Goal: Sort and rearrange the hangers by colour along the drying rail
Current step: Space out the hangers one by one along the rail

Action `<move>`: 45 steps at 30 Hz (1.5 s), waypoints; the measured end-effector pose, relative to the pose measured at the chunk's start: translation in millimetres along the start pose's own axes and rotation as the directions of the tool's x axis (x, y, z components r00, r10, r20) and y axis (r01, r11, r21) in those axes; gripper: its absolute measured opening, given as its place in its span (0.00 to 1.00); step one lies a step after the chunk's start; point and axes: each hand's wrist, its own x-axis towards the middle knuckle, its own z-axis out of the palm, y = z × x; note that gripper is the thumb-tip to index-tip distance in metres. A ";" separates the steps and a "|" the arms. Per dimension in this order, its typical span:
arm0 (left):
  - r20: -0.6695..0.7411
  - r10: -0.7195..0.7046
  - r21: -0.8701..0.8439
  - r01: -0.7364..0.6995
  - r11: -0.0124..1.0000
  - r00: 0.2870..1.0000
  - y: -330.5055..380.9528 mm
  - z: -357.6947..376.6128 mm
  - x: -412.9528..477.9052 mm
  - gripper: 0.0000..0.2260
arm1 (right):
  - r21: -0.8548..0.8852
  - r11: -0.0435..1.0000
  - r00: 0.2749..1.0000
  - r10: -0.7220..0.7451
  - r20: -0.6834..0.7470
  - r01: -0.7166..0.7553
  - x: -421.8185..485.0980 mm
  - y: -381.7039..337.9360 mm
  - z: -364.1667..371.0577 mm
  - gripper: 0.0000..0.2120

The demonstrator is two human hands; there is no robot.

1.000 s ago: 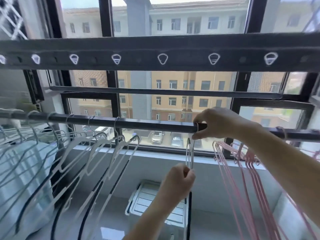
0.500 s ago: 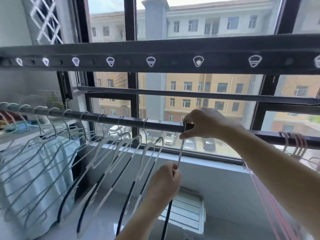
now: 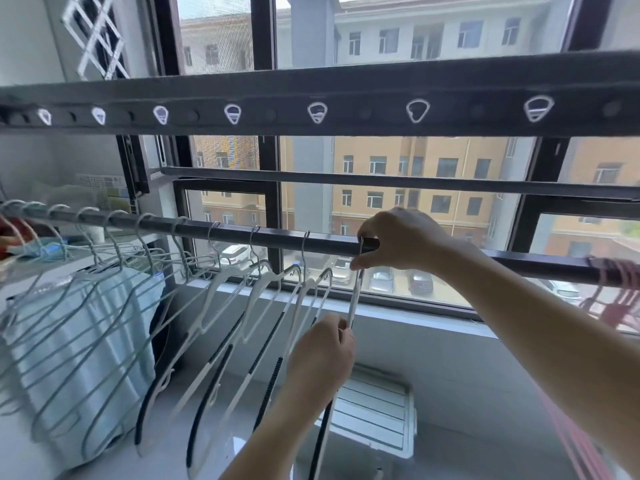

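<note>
A dark drying rail (image 3: 270, 235) runs across the window. My right hand (image 3: 398, 240) pinches the hook of a white hanger with black grips (image 3: 354, 299) at the rail. My left hand (image 3: 322, 355) grips that same hanger's body below. Just left hang three white hangers (image 3: 256, 299) with black grip strips. Further left, several pale blue-grey hangers (image 3: 69, 327) crowd the rail. Pink hangers (image 3: 616, 289) hang at the far right, partly behind my right arm.
A thick perforated upper bar (image 3: 346, 105) spans above the rail, with a thinner bar (image 3: 381, 181) behind. A white lidded plastic box (image 3: 377, 410) sits on the floor below. A light blue covered bulk (image 3: 79, 358) stands at the lower left. Window frames lie close behind.
The view has swung left. Both hands have slid the held white hanger leftward along the rail, away from the pink hangers and close to the white group.
</note>
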 end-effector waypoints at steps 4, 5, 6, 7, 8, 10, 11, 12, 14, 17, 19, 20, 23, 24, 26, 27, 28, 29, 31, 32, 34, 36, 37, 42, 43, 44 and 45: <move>-0.050 0.023 0.045 -0.020 0.999 0.998 4.0 0.0 -1.5 0.11 | 0.007 1.000 1.000 0.005 0.003 -0.005 -1.4 1.8 1.2 0.22; -0.074 0.036 0.062 -0.031 0.998 0.997 6.2 -0.6 -3.1 0.14 | 0.006 1.000 1.000 0.006 -0.003 -0.006 -2.5 1.8 1.7 0.23; -0.103 0.057 0.079 -0.049 0.996 0.993 8.9 -1.2 -4.7 0.17 | 0.016 1.000 1.000 0.009 -0.015 -0.008 -3.8 2.8 1.8 0.26; -0.137 0.087 0.085 -0.076 0.993 0.987 12.0 -1.8 -5.9 0.19 | 0.042 0.999 0.999 0.019 -0.030 -0.018 -5.8 4.6 1.4 0.30; -0.176 0.127 0.075 -0.116 0.990 0.976 17.1 -3.6 -7.5 0.20 | 0.077 0.997 0.998 0.033 -0.044 -0.030 -9.0 7.6 0.3 0.34; -0.244 0.218 0.042 -0.214 0.976 0.945 30.1 -6.4 -9.6 0.20 | 0.129 0.990 0.996 0.058 -0.062 -0.049 -19.7 16.3 -3.4 0.38; -0.261 0.250 0.019 -0.254 0.967 0.933 38.1 -7.1 -10.2 0.20 | 0.143 0.988 0.995 0.069 -0.068 -0.059 -26.6 22.5 -5.6 0.37; -0.263 0.272 -0.010 -0.285 0.958 0.925 46.8 -6.8 -10.8 0.20 | 0.154 0.986 0.994 0.082 -0.075 -0.069 -34.6 29.7 -8.2 0.36; -0.250 0.309 -0.071 -0.336 0.939 0.917 64.4 -1.5 -11.5 0.20 | 0.177 0.979 0.989 0.120 -0.086 -0.103 -53.2 46.0 -14.7 0.34; -0.197 0.362 -0.140 -0.392 0.909 0.911 92.4 14.9 -14.3 0.20 | 0.153 0.975 0.982 0.172 -0.082 -0.159 -85.8 75.9 -25.6 0.33; -0.141 0.377 -0.189 -0.399 0.897 0.915 110.3 29.9 -18.3 0.19 | 0.135 0.972 0.976 0.203 -0.083 -0.191 -108.9 98.7 -32.7 0.31; -0.108 0.378 -0.215 -0.393 0.894 0.920 118.5 38.2 -20.3 0.18 | 0.139 0.969 0.973 0.216 -0.084 -0.203 -120.4 110.4 -36.5 0.30; 0.020 0.373 -0.269 -0.355 0.895 0.927 140.0 68.9 -23.9 0.15 | 0.158 0.955 0.967 0.256 -0.002 -0.252 -152.8 139.6 -48.9 0.31; 0.067 0.365 -0.274 -0.335 0.901 0.928 146.1 80.0 -24.3 0.15 | 0.150 0.950 0.962 0.269 0.053 -0.274 -161.4 146.9 -51.8 0.31; 0.169 0.329 -0.293 -0.271 0.917 0.929 155.5 102.9 -24.0 0.16 | 0.108 0.945 0.944 0.290 0.157 -0.309 -174.4 157.4 -52.2 0.28; 0.216 0.308 -0.301 -0.237 0.924 0.927 159.0 112.9 -24.3 0.17 | 0.086 0.947 0.940 0.292 0.177 -0.310 -178.6 161.7 -50.1 0.26; 0.251 0.300 -0.302 -0.220 0.928 0.920 162.1 121.6 -25.3 0.18 | 0.070 0.950 0.942 0.288 0.175 -0.303 -181.0 165.7 -47.4 0.23; 0.269 0.310 -0.302 -0.226 0.926 0.912 163.8 130.1 -26.4 0.17 | 0.060 0.955 0.947 0.277 0.160 -0.290 -182.5 168.5 -45.2 0.21; 0.283 0.323 -0.307 -0.234 0.923 0.903 165.3 141.4 -29.3 0.13 | 0.057 0.965 0.959 0.246 0.139 -0.256 -182.1 171.4 -42.3 0.19; 0.288 0.307 -0.300 -0.219 0.928 0.907 165.4 144.0 -30.8 0.12 | 0.054 0.970 0.964 0.229 0.138 -0.238 -180.4 171.7 -41.5 0.19; 0.265 0.257 -0.286 -0.179 0.942 0.929 162.4 146.3 -31.7 0.11 | 0.035 0.978 0.970 0.199 0.139 -0.206 -175.4 170.7 -40.1 0.20; 0.241 0.215 -0.267 -0.148 0.952 0.946 158.6 141.8 -32.2 0.11 | 0.022 0.985 0.979 0.168 0.120 -0.172 -168.2 167.3 -37.3 0.21; 0.238 0.197 -0.264 -0.132 0.955 0.951 155.2 137.9 -32.3 0.11 | 0.019 0.988 0.983 0.152 0.106 -0.155 -163.6 164.0 -35.4 0.21; 0.210 0.110 -0.271 -0.050 0.961 0.972 134.7 108.6 -33.5 0.08 | 0.011 0.996 0.994 0.089 0.057 -0.089 -136.3 138.6 -27.2 0.22; 0.197 0.099 -0.264 -0.044 0.964 0.975 129.8 101.7 -33.0 0.08 | 0.006 0.997 0.996 0.081 0.049 -0.082 -130.3 132.4 -25.6 0.23; 0.192 0.090 -0.252 -0.039 0.967 0.977 124.4 95.4 -32.4 0.07 | 0.004 0.997 0.996 0.077 0.042 -0.077 -124.5 125.9 -24.2 0.23; 0.190 0.084 -0.240 -0.036 0.970 0.978 119.4 88.9 -31.3 0.07 | 0.008 0.997 0.997 0.074 0.037 -0.075 -118.3 119.7 -23.2 0.23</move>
